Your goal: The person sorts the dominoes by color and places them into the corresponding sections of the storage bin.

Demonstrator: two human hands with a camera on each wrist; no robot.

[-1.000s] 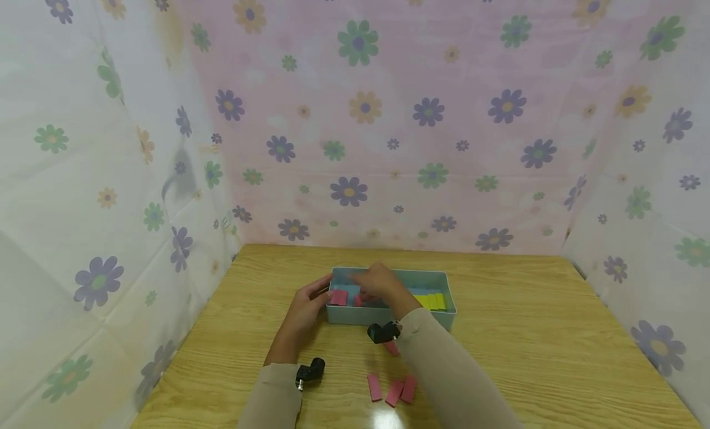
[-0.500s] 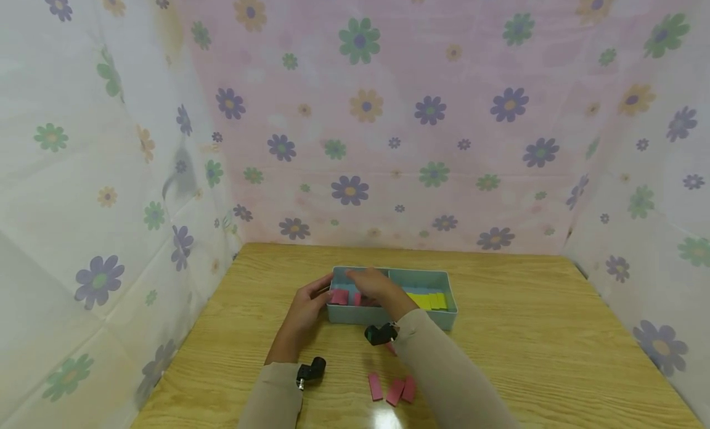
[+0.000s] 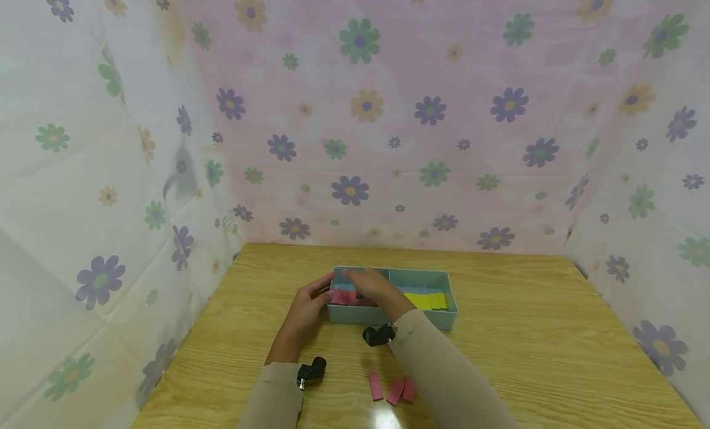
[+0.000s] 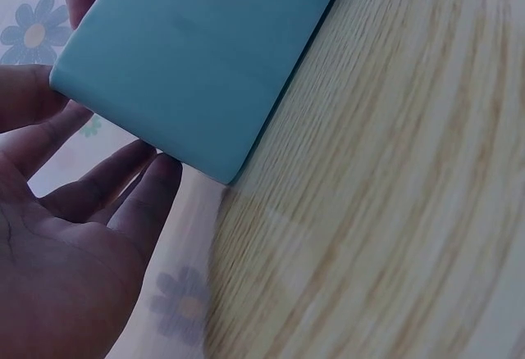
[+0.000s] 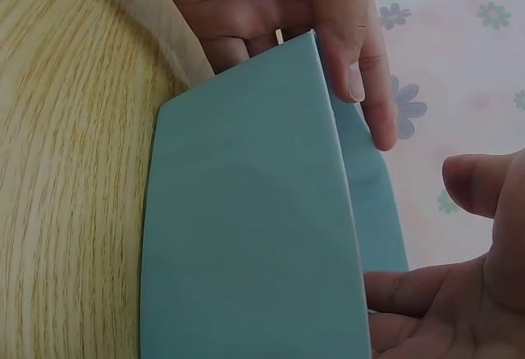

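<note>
A teal box (image 3: 438, 321) with two compartments stands in the middle of the wooden table (image 3: 532, 343). Its left compartment holds pink pieces (image 3: 339, 297) and its right one yellow pieces (image 3: 427, 301). My left hand (image 3: 313, 296) grips the box's left end; in the right wrist view its thumb (image 5: 353, 56) lies over the rim, and in the left wrist view its fingers (image 4: 148, 187) lie against the box wall (image 4: 197, 64). My right hand (image 3: 363, 284) reaches into the left compartment and rests over the pink pieces; its thumb (image 5: 484, 187) and fingers stand apart with nothing seen between them.
Three loose pink pieces (image 3: 392, 389) lie on the table near its front edge, beside my right sleeve (image 3: 444, 379). Flowered cloth walls (image 3: 355, 121) close in the table at the back and on both sides.
My right hand has slid a little to the left inside the box, and the pink pieces there now sit bunched together at the left end. The left hand has stayed put.
</note>
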